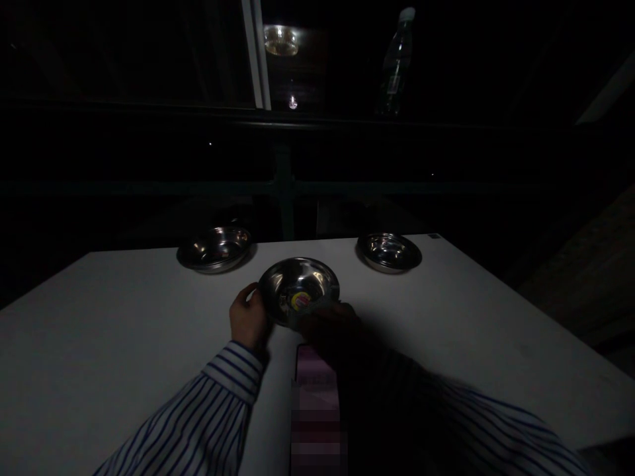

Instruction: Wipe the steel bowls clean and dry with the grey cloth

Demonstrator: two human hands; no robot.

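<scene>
A shiny steel bowl (317,277) with a round yellow and red sticker inside is tilted toward me above the white table. My left hand (249,318) grips its left rim, thumb bent at the edge. Deep in shadow, my right hand (330,327) reaches over the bowl's near right side, its fingers closed on a dull grey, cloth-like thing (310,309) against the inner wall. Most of those fingers are too dark to make out. Below the bowl lies a phone (315,383) with a lit pinkish screen, partly covered by my right arm.
One steel bowl (214,251) stands at the table's back left and another (389,252) at the back right. The white table (149,317) ends just behind them. Beyond, a capped plastic bottle (397,66) stands on a dark ledge (327,123).
</scene>
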